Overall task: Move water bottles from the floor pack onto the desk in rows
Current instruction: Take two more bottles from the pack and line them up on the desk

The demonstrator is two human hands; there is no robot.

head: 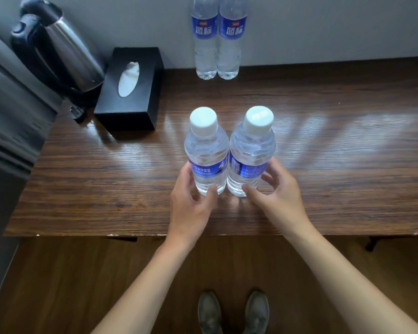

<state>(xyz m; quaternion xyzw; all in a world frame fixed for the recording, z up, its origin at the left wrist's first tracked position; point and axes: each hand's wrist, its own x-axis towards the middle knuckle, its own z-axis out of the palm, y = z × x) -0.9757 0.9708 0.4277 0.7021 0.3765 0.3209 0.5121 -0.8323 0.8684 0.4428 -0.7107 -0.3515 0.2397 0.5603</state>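
The wooden desk (323,165) ran across the view, dark-grained and glossy. At its ten o'clock corner stood a steel kettle (65,51) with a black handle, and just beside it a black tissue box (130,90). Four clear water bottles stood upright in two pairs. The far pair (217,37) stood at twelve o'clock against the wall, touching, with blue labels bearing white Chinese characters too blurred to read. The near left bottle (206,153) and near right bottle (250,150) stood side by side, touching, with white caps and blue labels of tiny illegible print. The left hand (191,201) curled around the left bottle's base from seven o'clock, thumb on its front. The right hand (278,189) cupped the right bottle from four o'clock, fingers loosely bent, thumb tip at its base.
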